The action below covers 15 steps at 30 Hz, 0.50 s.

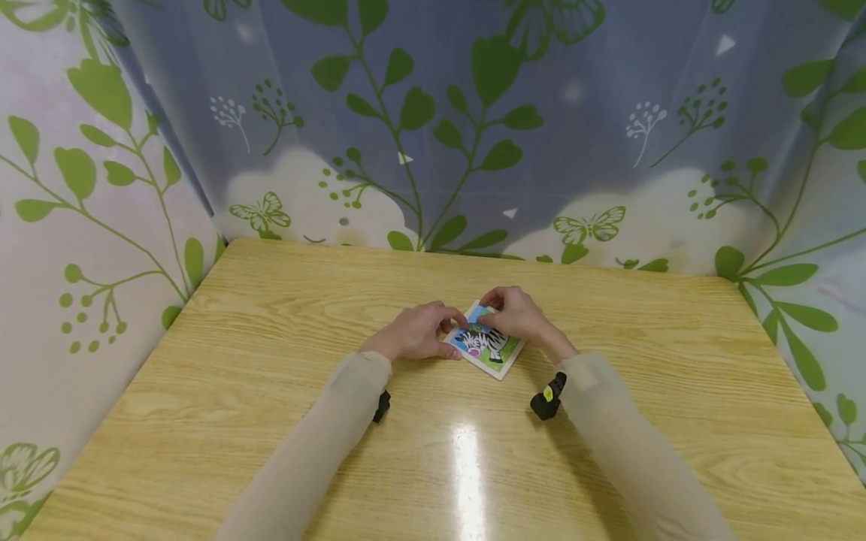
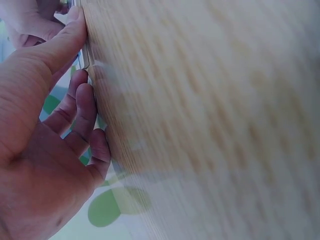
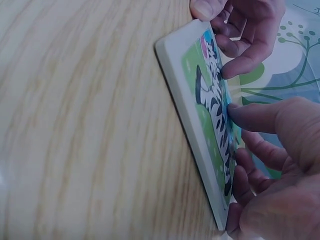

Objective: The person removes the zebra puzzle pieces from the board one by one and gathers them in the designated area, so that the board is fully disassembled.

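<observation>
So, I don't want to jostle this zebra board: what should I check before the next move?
1. Zebra board face up: ok.
2. Board lying on the table: ok, its near edge appears down on the wood.
3. Left hand at the board: ok, at its left corner.
4. Right hand at the board: ok, at its far side, thumb over the top.
5. Zebra fully uncovered: not ok, the hands overlap part.
6. Firm grip: cannot tell.
</observation>
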### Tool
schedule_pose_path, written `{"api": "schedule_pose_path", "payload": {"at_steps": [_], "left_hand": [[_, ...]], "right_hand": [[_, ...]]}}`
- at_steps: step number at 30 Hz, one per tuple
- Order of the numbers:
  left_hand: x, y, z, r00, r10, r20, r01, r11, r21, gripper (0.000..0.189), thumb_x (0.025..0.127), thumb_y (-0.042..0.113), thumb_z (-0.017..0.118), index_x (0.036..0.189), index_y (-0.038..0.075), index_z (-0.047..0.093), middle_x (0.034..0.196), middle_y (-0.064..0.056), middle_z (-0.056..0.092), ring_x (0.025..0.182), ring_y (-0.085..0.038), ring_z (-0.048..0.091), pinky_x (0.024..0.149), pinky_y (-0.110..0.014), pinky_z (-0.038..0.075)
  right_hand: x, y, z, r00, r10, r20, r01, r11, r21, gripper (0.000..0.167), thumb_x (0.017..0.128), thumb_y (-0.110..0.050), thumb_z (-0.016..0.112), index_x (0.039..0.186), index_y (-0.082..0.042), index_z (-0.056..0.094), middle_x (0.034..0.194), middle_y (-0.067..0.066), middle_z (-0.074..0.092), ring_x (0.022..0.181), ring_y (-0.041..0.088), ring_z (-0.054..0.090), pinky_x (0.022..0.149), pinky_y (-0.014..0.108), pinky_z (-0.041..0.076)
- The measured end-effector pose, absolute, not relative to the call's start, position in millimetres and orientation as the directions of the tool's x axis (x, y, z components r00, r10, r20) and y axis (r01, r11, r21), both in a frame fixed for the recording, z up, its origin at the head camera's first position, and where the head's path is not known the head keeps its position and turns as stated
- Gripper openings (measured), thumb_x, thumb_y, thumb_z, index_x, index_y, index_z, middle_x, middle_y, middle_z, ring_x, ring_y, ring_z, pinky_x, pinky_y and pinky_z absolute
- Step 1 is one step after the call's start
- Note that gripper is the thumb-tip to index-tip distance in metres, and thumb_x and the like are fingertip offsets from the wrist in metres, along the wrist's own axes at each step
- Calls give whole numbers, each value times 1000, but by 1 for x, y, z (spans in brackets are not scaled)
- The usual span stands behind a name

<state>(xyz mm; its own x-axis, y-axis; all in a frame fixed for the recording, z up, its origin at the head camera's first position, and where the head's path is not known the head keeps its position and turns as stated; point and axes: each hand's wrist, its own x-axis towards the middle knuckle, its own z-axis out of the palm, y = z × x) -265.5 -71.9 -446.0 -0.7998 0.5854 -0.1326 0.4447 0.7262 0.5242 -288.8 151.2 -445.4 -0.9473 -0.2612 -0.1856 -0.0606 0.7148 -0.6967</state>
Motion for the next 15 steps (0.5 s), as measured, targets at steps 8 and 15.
{"api": "schedule_pose_path", "payload": {"at_steps": [8,15], "left_hand": [[-269,-71,-441,-805,579,-129,455,742,493,40,92,36,78,129,26,68,116,-2,62,98,-18,59,90,-41,50],[-268,-71,-443,-866,497,-54,422,784,456,27,102,20,61,126,21,73,119,-5,64,103,-22,61,94,-40,53]], "right_hand": [[-291,160,-443,-949,-273,-156,-76,681,-728,31,93,-16,73,119,-2,63,101,11,63,86,20,57,78,30,46],[-289,178,-440,-950,-272,-155,-104,740,-664,25,92,-22,77,110,-5,71,89,8,66,78,19,56,69,29,44]]}}
